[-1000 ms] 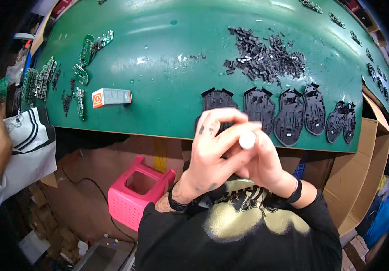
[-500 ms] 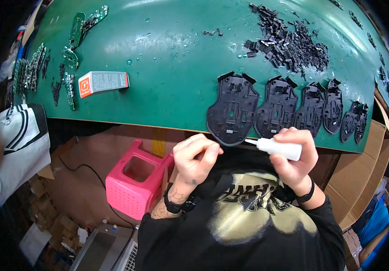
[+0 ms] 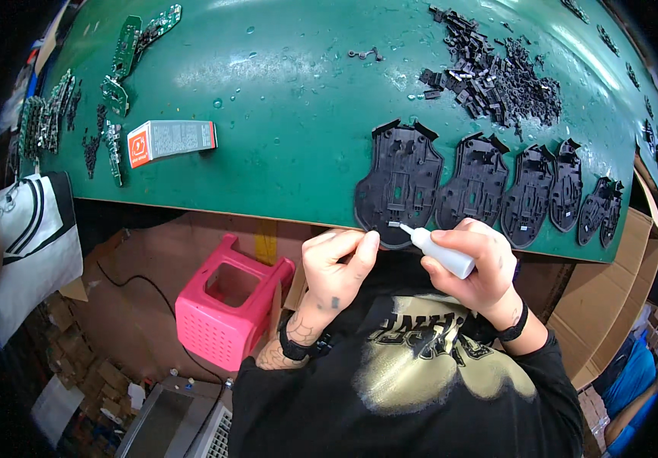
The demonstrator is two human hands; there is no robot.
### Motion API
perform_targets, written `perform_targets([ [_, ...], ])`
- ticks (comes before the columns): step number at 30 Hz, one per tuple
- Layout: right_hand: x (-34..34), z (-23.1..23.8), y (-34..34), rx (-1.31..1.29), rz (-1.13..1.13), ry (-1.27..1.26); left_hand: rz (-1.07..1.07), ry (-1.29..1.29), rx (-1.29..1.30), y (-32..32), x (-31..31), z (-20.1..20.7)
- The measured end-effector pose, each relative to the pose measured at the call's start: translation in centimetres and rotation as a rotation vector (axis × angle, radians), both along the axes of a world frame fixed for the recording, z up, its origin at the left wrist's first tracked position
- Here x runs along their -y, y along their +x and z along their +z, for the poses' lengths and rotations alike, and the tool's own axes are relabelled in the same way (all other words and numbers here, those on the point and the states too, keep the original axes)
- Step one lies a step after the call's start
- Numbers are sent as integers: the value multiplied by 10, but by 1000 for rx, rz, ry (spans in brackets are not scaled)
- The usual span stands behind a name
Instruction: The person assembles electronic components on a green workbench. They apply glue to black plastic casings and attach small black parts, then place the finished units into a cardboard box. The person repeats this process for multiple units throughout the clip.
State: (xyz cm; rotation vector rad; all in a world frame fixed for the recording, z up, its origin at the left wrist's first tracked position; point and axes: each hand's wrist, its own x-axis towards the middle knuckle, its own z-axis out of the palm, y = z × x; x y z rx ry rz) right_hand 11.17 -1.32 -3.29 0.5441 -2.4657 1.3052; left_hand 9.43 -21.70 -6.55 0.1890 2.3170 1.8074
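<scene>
My right hand is closed round a small white squeeze bottle, tilted with its thin nozzle pointing up and left. The nozzle tip is over the lower part of the nearest black mouse-shaped plastic shell, beside a small pale rectangle on it. Whether the tip touches the shell I cannot tell. Beside that shell's lower left edge, at the table's front, my left hand is closed, thumb against curled fingers. Anything inside it is hidden. More black shells stand in a row to the right.
On the green table lie a heap of small black parts, a small black piece, an orange-and-grey box and green circuit boards. Below are a pink stool and, at right, a cardboard box.
My right hand has moved left with the bottle, bringing the nozzle from beside the nearest shell to over its lower part. My left hand has turned slightly, thumb now higher.
</scene>
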Motion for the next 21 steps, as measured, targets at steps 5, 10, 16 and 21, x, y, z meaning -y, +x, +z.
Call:
perform_targets([
  [5,1,0,-1,-14,-8,6,0,-2,-17,1,1,-2],
  [10,-1,1,0,-4,19,-14,11,5,-20,1,-1,0],
  [16,-29,4,17,-70,-128,-143,-159,23,-381,6,0,-8],
  [21,-47,-5,35,-85,-240,-58,-590,-4,-519,7,-25,7],
])
